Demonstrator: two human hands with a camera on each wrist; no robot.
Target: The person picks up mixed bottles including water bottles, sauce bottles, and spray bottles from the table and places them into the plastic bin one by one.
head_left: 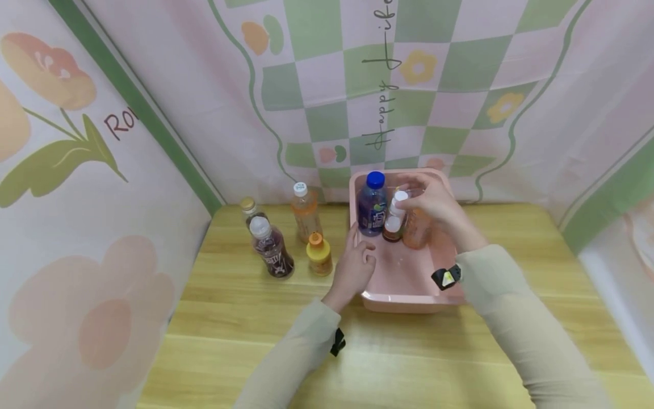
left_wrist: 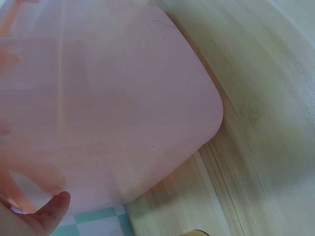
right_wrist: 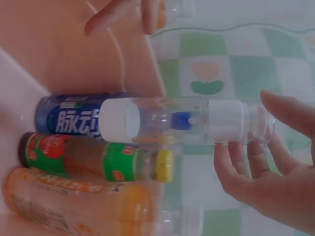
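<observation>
My right hand (head_left: 431,199) grips a slim clear bottle (right_wrist: 165,120) with white ends by its top, thumb on one side and fingers on the other. The bottle is held upright within the pink bin (head_left: 403,298), alongside several standing drinks. Those are a blue bottle (head_left: 372,213) with a blue cap, a green-labelled bottle (right_wrist: 120,162) with a yellow cap, and an orange drink bottle (right_wrist: 74,196). My left hand (head_left: 355,270) holds the bin's left rim, fingers over the inside and thumb (left_wrist: 53,211) along the wall.
Left of the bin, on the wooden table (head_left: 230,318), stand a dark purple drink bottle (head_left: 273,253), a gold-capped bottle (head_left: 249,209), an orange drink with a white cap (head_left: 306,218) and a small yellow bottle (head_left: 320,259). A patterned curtain (head_left: 322,113) hangs behind the bin.
</observation>
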